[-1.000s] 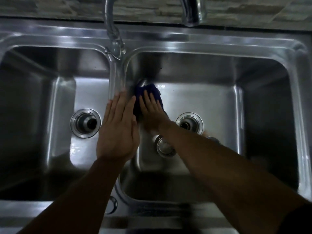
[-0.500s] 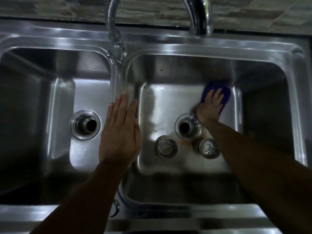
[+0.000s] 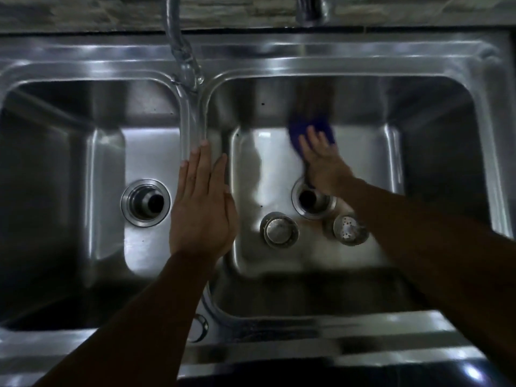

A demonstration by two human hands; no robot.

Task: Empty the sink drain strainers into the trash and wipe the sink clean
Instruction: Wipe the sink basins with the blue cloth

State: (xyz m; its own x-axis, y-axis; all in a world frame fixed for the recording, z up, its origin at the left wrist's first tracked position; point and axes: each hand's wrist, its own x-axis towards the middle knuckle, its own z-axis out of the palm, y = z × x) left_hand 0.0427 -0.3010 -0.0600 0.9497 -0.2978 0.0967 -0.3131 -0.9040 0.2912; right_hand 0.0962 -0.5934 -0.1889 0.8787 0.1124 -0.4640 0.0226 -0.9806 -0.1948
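A steel double sink [image 3: 251,65] fills the view. My right hand [image 3: 324,163] presses a blue cloth [image 3: 300,132] flat against the floor of the right basin, near its back wall and just beyond the open drain hole [image 3: 312,198]. Two metal strainers lie loose on that basin's floor in front of the drain, one [image 3: 279,229] to the left and a perforated one [image 3: 349,229] to the right. My left hand [image 3: 202,208] rests flat, fingers straight, on the divider between the basins. The left basin's drain [image 3: 145,202] is open too.
A curved faucet [image 3: 181,51] rises from the back rim above the divider. A second metal fitting [image 3: 311,9] hangs at the top edge. A stone-tile wall runs behind the sink. A small round knob [image 3: 199,328] sits on the front rim.
My right hand swept the blue cloth from the basin's left back corner to its right side, then back toward the middle. My left hand stayed on the divider.
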